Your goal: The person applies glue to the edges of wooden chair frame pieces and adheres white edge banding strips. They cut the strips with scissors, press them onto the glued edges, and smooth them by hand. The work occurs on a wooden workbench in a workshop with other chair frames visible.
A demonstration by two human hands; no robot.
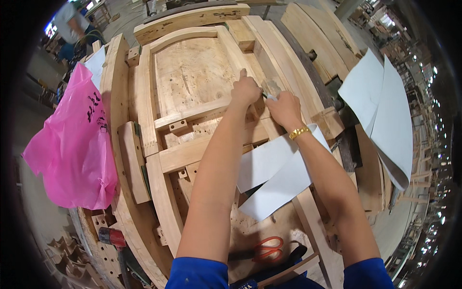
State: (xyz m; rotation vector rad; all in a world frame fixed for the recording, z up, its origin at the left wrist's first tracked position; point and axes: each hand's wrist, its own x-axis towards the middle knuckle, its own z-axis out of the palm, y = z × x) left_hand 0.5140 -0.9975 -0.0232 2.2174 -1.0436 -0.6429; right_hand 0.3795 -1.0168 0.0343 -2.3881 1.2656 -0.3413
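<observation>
My left hand (pixel 246 89) is closed over the right side rail of a pale wooden frame (pixel 192 115), one finger stretched forward. Just right of it, my right hand (pixel 285 110), with a gold watch at the wrist, is closed in a pinch. A small whitish, partly see-through piece (pixel 272 95) shows at its fingertips, with a thin dark bit between the two hands; its kind is unclear. What the left fingers hold is hidden. White sheets (pixel 276 168) lie across the frame beneath my right forearm.
Orange-handled scissors (pixel 268 250) lie near me on the board. A pink plastic bag (pixel 72 144) hangs at the left, above a red-and-black tool (pixel 112 237). More white sheets (pixel 380 106) drape at the right. Wooden blocks surround the frame; a person (pixel 74 24) stands far left.
</observation>
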